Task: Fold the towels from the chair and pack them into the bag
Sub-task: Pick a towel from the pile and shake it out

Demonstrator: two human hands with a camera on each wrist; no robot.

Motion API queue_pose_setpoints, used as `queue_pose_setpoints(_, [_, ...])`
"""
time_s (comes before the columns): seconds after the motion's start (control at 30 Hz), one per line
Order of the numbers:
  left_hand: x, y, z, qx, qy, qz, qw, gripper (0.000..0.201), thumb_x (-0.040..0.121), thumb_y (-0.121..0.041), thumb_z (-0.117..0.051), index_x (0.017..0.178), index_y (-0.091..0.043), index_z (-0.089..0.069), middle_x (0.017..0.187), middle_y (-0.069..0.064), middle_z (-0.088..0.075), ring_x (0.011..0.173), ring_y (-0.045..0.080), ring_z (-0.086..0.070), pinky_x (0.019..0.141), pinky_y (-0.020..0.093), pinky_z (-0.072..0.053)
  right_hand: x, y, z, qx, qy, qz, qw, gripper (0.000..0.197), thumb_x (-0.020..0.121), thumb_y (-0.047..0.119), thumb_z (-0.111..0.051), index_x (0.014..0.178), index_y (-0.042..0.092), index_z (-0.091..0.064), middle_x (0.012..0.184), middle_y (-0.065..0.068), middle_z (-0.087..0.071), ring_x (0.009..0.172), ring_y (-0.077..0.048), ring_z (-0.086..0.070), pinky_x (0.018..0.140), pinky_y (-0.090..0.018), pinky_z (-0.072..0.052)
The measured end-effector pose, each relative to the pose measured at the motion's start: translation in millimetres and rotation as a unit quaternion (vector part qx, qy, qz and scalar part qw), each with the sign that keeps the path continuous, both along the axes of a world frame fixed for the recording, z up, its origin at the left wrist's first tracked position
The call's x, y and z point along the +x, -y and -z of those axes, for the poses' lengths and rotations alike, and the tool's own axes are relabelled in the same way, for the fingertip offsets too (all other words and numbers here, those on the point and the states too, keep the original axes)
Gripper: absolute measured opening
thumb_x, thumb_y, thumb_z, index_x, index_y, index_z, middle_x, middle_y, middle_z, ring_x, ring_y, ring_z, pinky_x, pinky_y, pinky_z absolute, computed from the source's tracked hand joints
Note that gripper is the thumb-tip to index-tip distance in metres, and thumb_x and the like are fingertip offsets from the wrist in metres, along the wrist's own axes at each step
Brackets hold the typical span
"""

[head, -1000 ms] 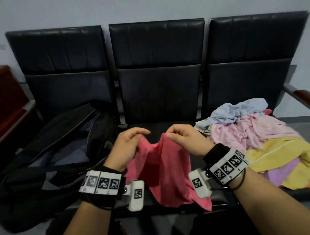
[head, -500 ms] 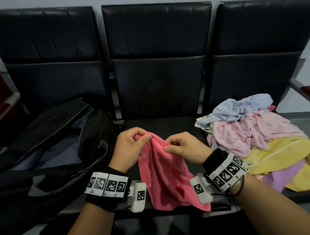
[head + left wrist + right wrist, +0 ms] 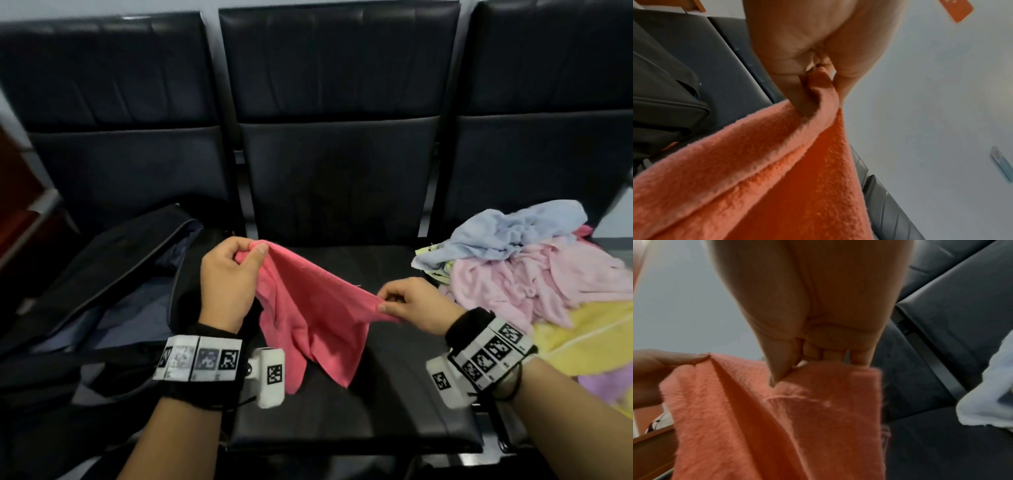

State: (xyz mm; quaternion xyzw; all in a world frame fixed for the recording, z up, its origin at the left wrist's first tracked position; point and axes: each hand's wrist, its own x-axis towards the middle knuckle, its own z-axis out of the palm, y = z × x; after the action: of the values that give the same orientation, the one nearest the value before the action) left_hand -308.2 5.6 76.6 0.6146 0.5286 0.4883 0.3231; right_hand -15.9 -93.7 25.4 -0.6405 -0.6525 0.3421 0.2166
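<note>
A coral-pink towel (image 3: 308, 308) hangs above the middle seat, stretched between my two hands. My left hand (image 3: 251, 251) pinches its upper left edge, seen close in the left wrist view (image 3: 818, 76) with the towel (image 3: 777, 178) falling below. My right hand (image 3: 385, 305) pinches the edge lower and to the right; the right wrist view shows that pinch (image 3: 793, 369) on the towel (image 3: 797, 418). An open black bag (image 3: 102, 291) lies on the left seat. A heap of loose towels (image 3: 531, 274), light blue, pink, yellow and lilac, covers the right seat.
Three black padded chairs stand in a row with tall backrests (image 3: 335, 137). The middle seat (image 3: 359, 411) is bare under the hanging towel. A dark red piece of furniture (image 3: 20, 205) stands at the far left.
My hands have drawn apart along the towel's edge: the right hand moved right and lower, the left stayed up. The towel now spreads wider between them.
</note>
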Motion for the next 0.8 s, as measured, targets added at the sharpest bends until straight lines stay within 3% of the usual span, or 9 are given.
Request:
queue_pose_setpoints(0.13, [-8.0,16.0,9.6,0.029,0.047,-0.027,0.998,0.011,0.083,-0.028,-0.073,0.073,-0.025,-0.070,0.063,-0.012,-0.063,0.064,0.006,-0.055,0.068,0.034,-0.050,11.0,24.4,17.6,0.044,0.017,0.038,0.998,0.016,0.091,0.023,-0.068,0.077,0.030,-0.063,0.067,0.012,-0.065,0.060,0.004,-0.059,0.058,-0.012,-0.041])
queue_pose_setpoints(0.23, [-11.8,31.0,16.3,0.026,0.060,-0.042,0.997,0.010,0.083,-0.029,-0.072,0.074,-0.025,-0.071,0.066,-0.010,-0.063,0.066,0.009,-0.056,0.070,0.035,-0.052,6.4,48.5,27.7,0.059,-0.007,0.075,0.995,0.014,0.094,0.023,-0.063,0.082,0.025,-0.058,0.062,0.006,-0.064,0.053,0.000,-0.059,0.052,-0.015,-0.044])
queue_pose_setpoints(0.37, [-10.3,42.7,18.3,0.027,0.066,-0.058,0.996,0.011,0.085,-0.025,-0.071,0.075,-0.025,-0.070,0.070,-0.007,-0.066,0.068,0.010,-0.059,0.072,0.037,-0.054,-0.1,68.4,20.0,0.081,-0.157,0.083,0.981,0.011,0.097,0.010,-0.058,0.100,0.020,-0.056,0.061,-0.009,-0.066,0.050,-0.024,-0.067,0.042,-0.025,-0.047])
queue_pose_setpoints(0.47, [0.2,44.1,15.6,0.029,0.026,-0.046,0.998,0.016,0.087,-0.014,-0.068,0.078,-0.027,-0.071,0.076,-0.009,-0.068,0.069,0.002,-0.060,0.078,0.031,-0.055,-6.0,68.5,-2.2,0.106,-0.328,0.102,0.933,0.015,0.098,0.003,-0.053,0.101,0.013,-0.064,0.061,-0.015,-0.062,0.048,-0.025,-0.063,0.043,-0.027,-0.049])
queue_pose_setpoints(0.57, [13.5,54.9,13.9,0.018,-0.058,0.016,0.998,0.024,0.090,-0.004,-0.061,0.103,-0.018,-0.075,0.099,-0.003,-0.073,0.088,0.005,-0.064,0.089,0.023,-0.050,-21.7,65.6,-22.5,0.080,-0.408,0.073,0.906,0.022,0.099,-0.001,-0.047,0.100,0.006,-0.068,0.069,-0.017,-0.067,0.059,-0.026,-0.069,0.050,-0.026,-0.052])
queue_pose_setpoints(0.63, [20.0,66.5,13.2,0.037,-0.099,0.079,0.991,0.031,0.092,-0.001,-0.056,0.116,-0.013,-0.072,0.113,0.000,-0.070,0.102,0.010,-0.063,0.095,0.020,-0.045,-36.0,63.2,-31.0,0.052,-0.397,0.032,0.916,0.027,0.098,-0.004,-0.043,0.107,0.005,-0.067,0.079,-0.020,-0.071,0.070,-0.028,-0.072,0.057,-0.026,-0.053])
queue_pose_setpoints(0.7, [25.8,78.9,11.7,0.060,-0.127,0.149,0.979,0.034,0.092,0.001,-0.058,0.118,-0.016,-0.071,0.116,-0.002,-0.069,0.106,0.008,-0.062,0.097,0.017,-0.043,-49.9,62.2,-35.2,0.054,-0.344,0.000,0.937,0.026,0.097,-0.006,-0.046,0.111,0.004,-0.066,0.082,-0.020,-0.071,0.071,-0.026,-0.072,0.055,-0.023,-0.051])
queue_pose_setpoints(0.8, [32.3,93.7,10.5,0.074,-0.129,0.194,0.970,0.035,0.084,-0.003,-0.068,0.107,-0.029,-0.067,0.100,-0.014,-0.068,0.094,0.002,-0.064,0.088,0.017,-0.049,-67.8,62.9,-36.9,0.083,-0.262,-0.011,0.961,0.014,0.094,0.000,-0.059,0.099,0.006,-0.070,0.074,-0.011,-0.070,0.061,-0.024,-0.070,0.053,-0.027,-0.047])
